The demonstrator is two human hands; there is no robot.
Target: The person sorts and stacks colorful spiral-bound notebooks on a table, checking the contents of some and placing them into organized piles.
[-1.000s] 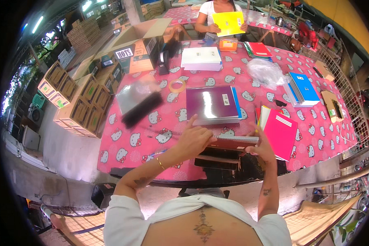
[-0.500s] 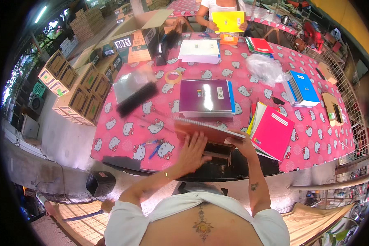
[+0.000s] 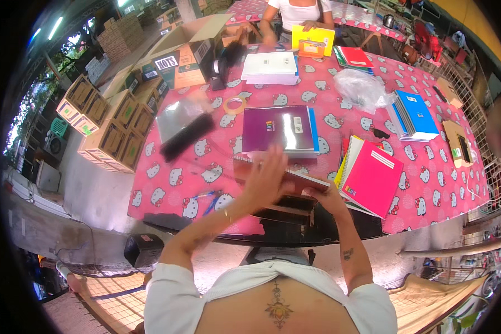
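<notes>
A reddish-brown notebook (image 3: 303, 180) is held tilted near the front edge of the table. My right hand (image 3: 325, 195) grips its right end, thumb on the near side. My left hand (image 3: 266, 177) lies over its left part with the fingers stretched out, blurred by motion. Below the notebook is a dark wooden piece (image 3: 284, 214), partly hidden by it. Just beyond stands a stack of notebooks with a purple cover (image 3: 264, 131) on top. Right of my right hand, pink-covered spiral notebooks (image 3: 373, 175) lie fanned out.
A black brush (image 3: 186, 136), a tape roll (image 3: 235, 104) and pens (image 3: 211, 203) lie to the left. Blue notebooks (image 3: 414, 114) and crumpled plastic (image 3: 362, 92) are on the right. Across the table a person holds a yellow notebook (image 3: 325, 38). Cartons (image 3: 114, 131) stand at left.
My left hand has moved up and slightly right across the notebook, which now tilts differently. My right hand keeps its grip. The person opposite has shifted one hand on the yellow notebook.
</notes>
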